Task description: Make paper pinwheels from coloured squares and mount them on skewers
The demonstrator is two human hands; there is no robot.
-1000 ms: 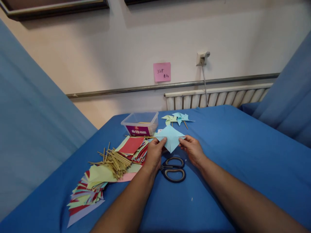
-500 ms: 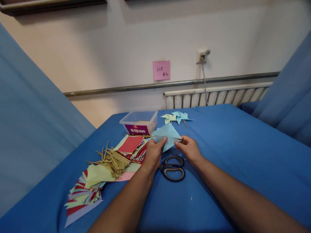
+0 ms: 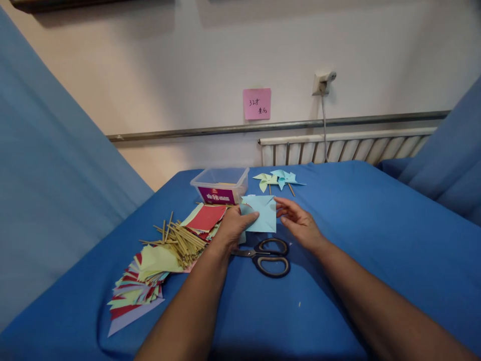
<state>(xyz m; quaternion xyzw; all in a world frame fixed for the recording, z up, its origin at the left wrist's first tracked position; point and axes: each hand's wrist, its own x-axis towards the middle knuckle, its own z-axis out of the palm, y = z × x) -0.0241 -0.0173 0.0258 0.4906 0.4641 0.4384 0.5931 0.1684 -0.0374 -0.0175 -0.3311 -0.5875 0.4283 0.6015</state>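
Note:
My left hand (image 3: 237,223) pinches a light blue paper square (image 3: 263,214) by its left side, thumb on top. Cut lines run in from the paper's corners. My right hand (image 3: 299,220) is at the paper's right edge with its fingers apart; whether a fingertip touches the edge I cannot tell. Black-handled scissors (image 3: 271,258) lie on the blue cloth just below the paper, their blades partly hidden by my left hand. Beyond the paper lie a pale green paper pinwheel (image 3: 266,181) and a light blue pinwheel (image 3: 286,178), both on sticks.
A clear plastic box (image 3: 221,186) with a purple label stands behind my left hand. To the left are a red-topped paper stack (image 3: 208,218), a heap of thin sticks (image 3: 184,243) and fanned coloured paper (image 3: 137,293). Blue curtains (image 3: 48,165) hang at both sides.
The light blue paper has turned from a diamond to a square-on position. My right hand has loosened from its corner, fingers now spread. The view has shifted slightly.

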